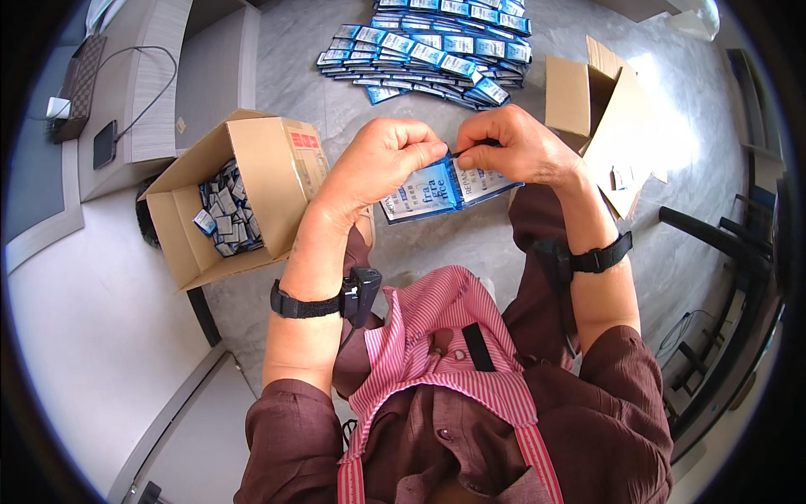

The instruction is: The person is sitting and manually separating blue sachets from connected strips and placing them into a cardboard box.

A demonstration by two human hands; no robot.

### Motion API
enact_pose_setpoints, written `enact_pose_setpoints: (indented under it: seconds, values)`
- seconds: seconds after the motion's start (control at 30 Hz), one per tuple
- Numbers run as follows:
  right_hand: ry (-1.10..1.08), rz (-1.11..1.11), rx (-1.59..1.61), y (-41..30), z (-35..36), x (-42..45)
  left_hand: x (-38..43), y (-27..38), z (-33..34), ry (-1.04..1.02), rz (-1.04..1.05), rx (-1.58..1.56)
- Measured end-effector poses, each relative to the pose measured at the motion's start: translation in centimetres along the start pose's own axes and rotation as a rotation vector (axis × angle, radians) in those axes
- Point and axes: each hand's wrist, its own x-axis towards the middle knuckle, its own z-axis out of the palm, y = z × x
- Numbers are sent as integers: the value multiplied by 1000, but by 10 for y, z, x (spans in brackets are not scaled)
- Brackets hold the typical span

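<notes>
My left hand (390, 154) pinches the top edge of a blue and white sachet (422, 192) between thumb and fingers. Beside it, my right hand (519, 148) grips a second sachet (482, 179) of the same print. Both packets meet edge to edge in front of my knees; I cannot tell whether the seam is whole or torn. Something small and dark shows under my right fingers, too hidden to name. Past my hands, long strips of joined sachets (428, 47) lie in a layered pile on the floor.
To the left an open cardboard box (264, 183), tipped toward me, holds many loose sachets (230, 211). Another open cardboard box (567, 94) stands at the right. A phone (105, 145) with a cable rests on the cabinet. Black chair-like frames (705, 233) line the right side.
</notes>
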Motion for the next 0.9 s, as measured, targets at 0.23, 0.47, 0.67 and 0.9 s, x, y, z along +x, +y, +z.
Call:
enact_pose_setpoints:
  seconds: [0.23,0.47,0.67,0.9]
  values:
    - [90,-10,40,1,2,-1,-1,3,7,49,13,109]
    - [118,64,235,8,1,-3,-6,7,19,220,151,191]
    - [396,123,604,29,-26,-19,-24,3,-9,556,307,-71]
    - [331,-31,372,7,12,5,9,-10,11,531,159,74]
